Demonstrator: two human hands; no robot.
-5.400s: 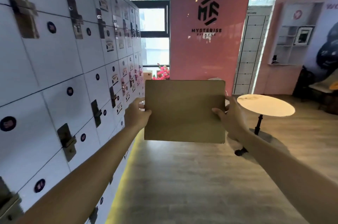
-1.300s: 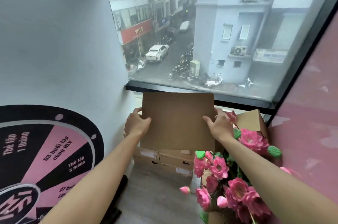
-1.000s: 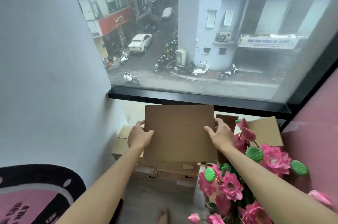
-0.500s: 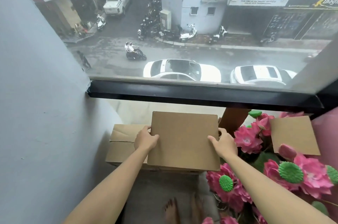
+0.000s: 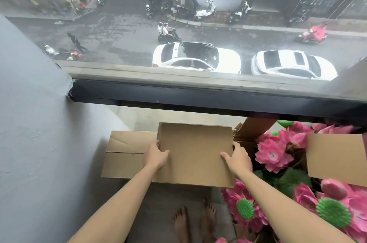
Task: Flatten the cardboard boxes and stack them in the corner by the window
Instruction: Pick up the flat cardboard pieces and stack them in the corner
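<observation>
**Flattened box held over the pile under the window**

Both arms reach straight out and down from the bottom of the view, elbows nearly locked, toward the corner below the black window frame [image 5: 198, 101]. Between them is a flattened cardboard box [image 5: 195, 153], held almost level with its far edge a little nearer the frame.

The left hand [image 5: 155, 156] grasps the box's left edge: the thumb lies on top, pointing toward the middle of the sheet, and the fingers go under the edge, out of sight. The right hand [image 5: 238, 160] grips the right edge the same way, thumb across the top face, fingers wrapped round the side. The wrists are straight and the knuckles turned outward, away from the box.

Directly beneath the held box, and sticking out past its left edge, lies another flattened box [image 5: 125, 155] with a creased flap line across it. It lies against the grey wall [image 5: 39, 123] that meets the window frame at the corner. Whether the held box already touches it I cannot tell.

To the right of the held box stands a bunch of pink artificial lotus flowers [image 5: 274, 153] with green seed pods, close against the right hand. Behind the flowers, just under the frame, stands more brown cardboard [image 5: 252, 129], and a loose cardboard sheet [image 5: 335, 157] shows further right among the blooms.

Nearer than the held box, two bare feet [image 5: 194, 223] stand on the grey floor [image 5: 158, 213].
</observation>
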